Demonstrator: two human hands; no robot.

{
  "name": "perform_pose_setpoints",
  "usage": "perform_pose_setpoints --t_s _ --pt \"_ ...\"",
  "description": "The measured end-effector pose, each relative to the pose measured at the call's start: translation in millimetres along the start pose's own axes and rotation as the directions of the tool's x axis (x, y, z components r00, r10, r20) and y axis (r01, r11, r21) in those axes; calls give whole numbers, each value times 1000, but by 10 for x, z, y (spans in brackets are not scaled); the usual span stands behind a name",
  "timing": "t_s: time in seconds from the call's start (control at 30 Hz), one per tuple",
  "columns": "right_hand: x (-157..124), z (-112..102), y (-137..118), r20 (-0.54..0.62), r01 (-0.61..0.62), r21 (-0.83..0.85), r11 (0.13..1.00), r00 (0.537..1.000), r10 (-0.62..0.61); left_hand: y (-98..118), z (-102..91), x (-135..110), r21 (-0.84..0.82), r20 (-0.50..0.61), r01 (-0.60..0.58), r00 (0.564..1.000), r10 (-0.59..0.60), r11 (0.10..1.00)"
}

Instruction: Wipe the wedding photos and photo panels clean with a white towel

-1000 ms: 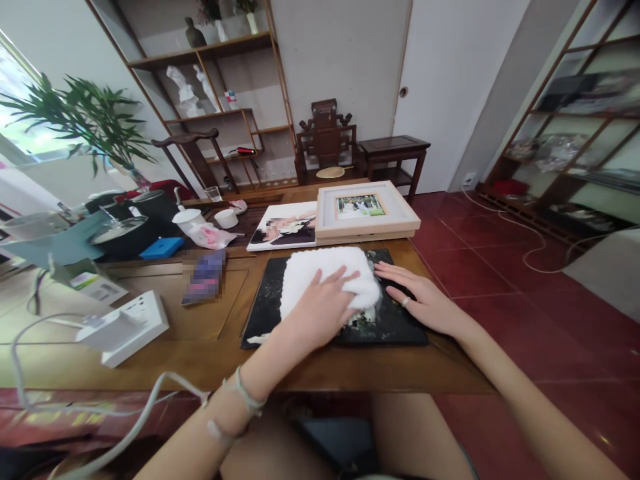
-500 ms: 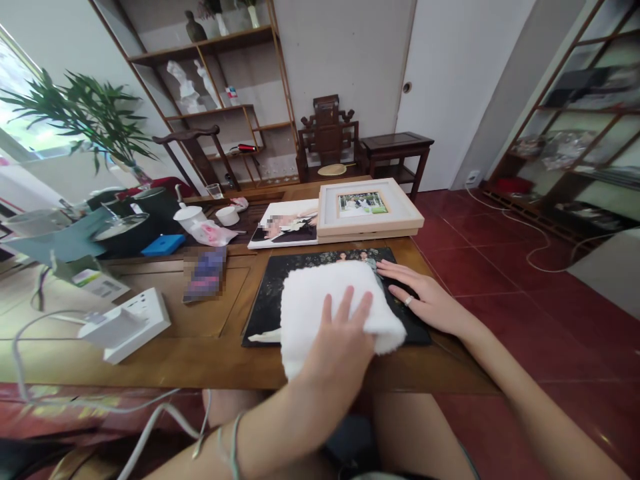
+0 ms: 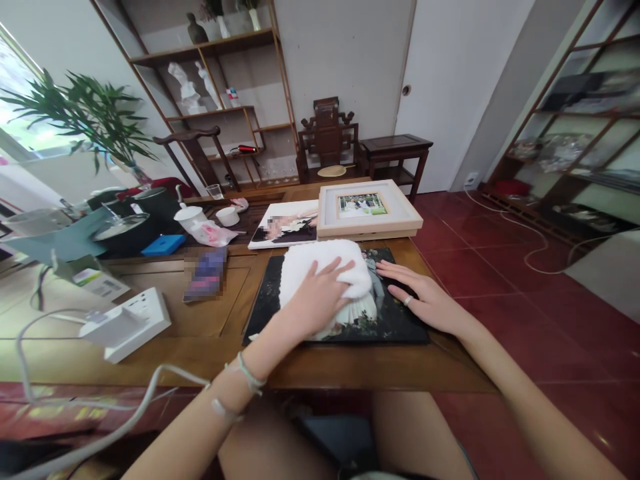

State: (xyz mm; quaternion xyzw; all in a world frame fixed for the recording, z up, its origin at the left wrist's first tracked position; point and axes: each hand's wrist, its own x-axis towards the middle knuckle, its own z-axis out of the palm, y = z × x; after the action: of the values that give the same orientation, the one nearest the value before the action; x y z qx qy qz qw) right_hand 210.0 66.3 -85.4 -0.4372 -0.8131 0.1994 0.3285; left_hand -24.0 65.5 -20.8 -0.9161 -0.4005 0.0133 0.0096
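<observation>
My left hand (image 3: 320, 297) lies with fingers spread on a folded white towel (image 3: 305, 267), pressing it flat from above. Beneath the towel is a dark photo panel (image 3: 400, 323), lying flat near the table's front edge. Part of a pale dress and a figure in grey show in its picture; the towel hides the upper middle. My right hand (image 3: 425, 293), with a ring on it, rests on the panel's right side, fingers stretched out and holding nothing.
Behind the panel lie a pale wooden picture frame (image 3: 370, 227) and a white-edged photo print (image 3: 285, 223). To the left are a white power strip (image 3: 137, 323) with cables, a small box (image 3: 90, 280), a blue box (image 3: 163, 245) and a white teapot (image 3: 190, 217).
My left hand has pushed the towel away from me, up the panel and slightly left, uncovering the picture's lower middle. My right hand has stayed in place.
</observation>
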Motion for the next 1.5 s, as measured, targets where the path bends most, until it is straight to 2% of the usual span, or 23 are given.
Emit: perform_pose_setpoints --t_s 0.1,0.2,0.37,0.5,0.6,0.7,0.87,0.97,1.1,1.2,1.33,1.43,1.5 --pt "1 3 0 7 -7 -1 1000 1000 7 -203 48 104 -37 -48 13 999 -15 999" --pt "2 8 1 6 -11 -1 1000 1000 11 -206 75 92 -19 -62 36 997 -37 999" --pt "-3 9 -4 -12 -8 6 1000 1000 8 185 59 -261 -5 -6 -1 1000 1 1000" --pt "-6 6 -12 -22 -3 4 1000 1000 4 506 101 -633 -32 -75 -147 987 144 989" --pt "-7 3 -15 -19 -3 1 1000 1000 3 540 144 -735 -45 -129 -195 974 188 980" --pt "-7 3 -13 -20 -10 -1 1000 1000 10 385 155 -645 -53 -123 -155 981 147 987" --pt "-6 2 -2 2 -8 -5 1000 1000 8 -59 110 -319 -15 -65 -52 997 51 999" --pt "-5 3 7 -7 -3 1 1000 1000 3 -296 101 -139 14 -84 -4 996 6 1000" --pt "-5 2 15 2 -12 -6 1000 1000 12 -420 107 -16 50 -109 45 993 -40 998" --pt "-8 1 15 6 -11 -6 1000 1000 11 -321 96 -79 73 -83 49 996 -43 996" --pt "-11 3 10 -6 -8 -6 1000 1000 8 20 100 -387 57 -48 -33 998 36 998" --pt "-11 3 4 -9 -5 -15 1000 1000 5 292 136 -668 12 -108 -139 984 139 990" --pt "-10 3 2 -10 -1 -18 1000 1000 1 388 154 -795 -11 -149 -184 972 180 983"
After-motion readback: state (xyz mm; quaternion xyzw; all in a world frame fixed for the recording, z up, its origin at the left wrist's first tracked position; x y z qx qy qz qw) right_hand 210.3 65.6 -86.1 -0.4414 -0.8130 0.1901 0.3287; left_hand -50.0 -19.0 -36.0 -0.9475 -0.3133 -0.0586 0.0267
